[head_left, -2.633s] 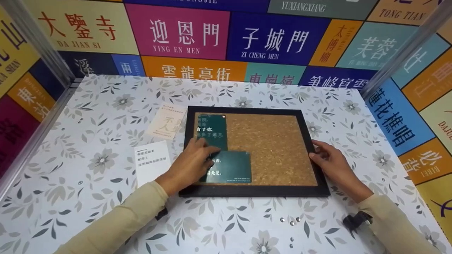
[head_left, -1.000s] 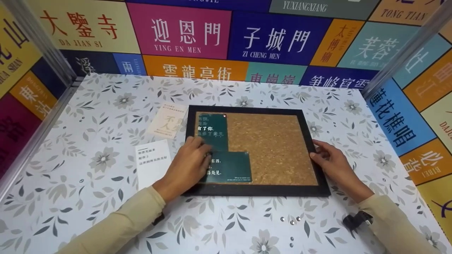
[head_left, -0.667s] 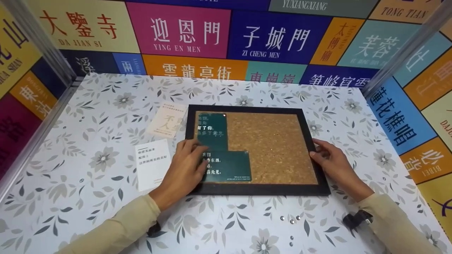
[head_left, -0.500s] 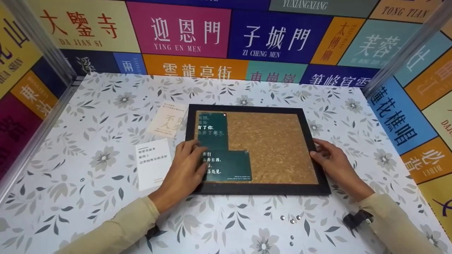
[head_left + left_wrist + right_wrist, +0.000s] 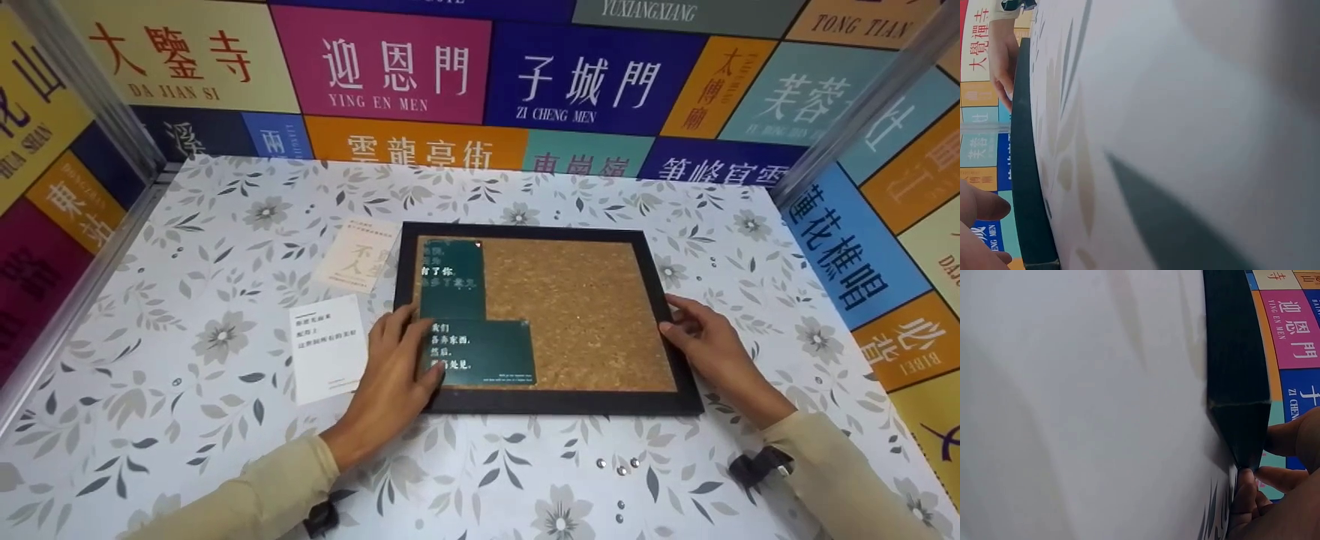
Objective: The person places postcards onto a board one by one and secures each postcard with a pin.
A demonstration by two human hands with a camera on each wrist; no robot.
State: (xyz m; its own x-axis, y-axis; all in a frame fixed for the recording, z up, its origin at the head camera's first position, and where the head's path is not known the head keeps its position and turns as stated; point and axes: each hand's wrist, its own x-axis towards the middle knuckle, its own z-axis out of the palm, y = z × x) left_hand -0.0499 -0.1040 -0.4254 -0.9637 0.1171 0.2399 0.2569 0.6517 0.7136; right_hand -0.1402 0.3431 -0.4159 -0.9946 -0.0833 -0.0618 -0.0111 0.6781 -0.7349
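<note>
A black-framed cork board lies on the table, with two dark green cards on its left part. The upper card stands lengthwise, a small shiny pin at its top right corner. Below it the second green card lies crosswise with white writing. My left hand lies over the frame's left side, fingers spread and thumb at the lower card's left part; its fingertips hover close over the cards' left edge. My right hand grips the frame's right side, thumb on top and fingers along the outer edge.
A white card with black writing and a cream card lie left of the board, the cream one close to the frame. Three shiny pins sit on the flowered tabletop in front. Colourful printed panels stand behind and at both sides.
My left hand has drawn back left from the cards toward the frame's left side, its fingers spreading and more of the lower card's writing showing. The right hand stays put.
</note>
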